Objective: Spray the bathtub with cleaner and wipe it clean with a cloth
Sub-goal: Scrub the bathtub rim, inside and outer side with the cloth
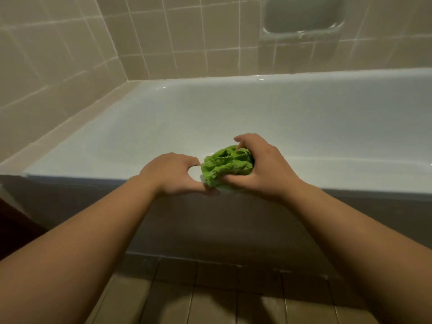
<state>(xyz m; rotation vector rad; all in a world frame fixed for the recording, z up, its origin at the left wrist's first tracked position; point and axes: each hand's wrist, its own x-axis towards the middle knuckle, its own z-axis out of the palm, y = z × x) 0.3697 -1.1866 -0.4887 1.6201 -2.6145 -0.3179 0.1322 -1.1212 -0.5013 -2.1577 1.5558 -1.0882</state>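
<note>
A white bathtub (pixel 233 113) stretches across the view, its near rim (pixel 350 181) running left to right. Over that rim my right hand (pixel 261 167) grips a bunched-up green cloth (pixel 226 166). My left hand (pixel 174 173) is just left of the cloth, thumb and forefinger curled in a ring and touching the cloth's lower left edge. No spray bottle is in view.
Beige tiled walls (pixel 70 54) close off the tub at the left and back. A recessed soap dish (pixel 302 16) sits in the back wall, upper right. Brown floor tiles (pixel 222 300) lie below the tub's dark front panel (pixel 210 230).
</note>
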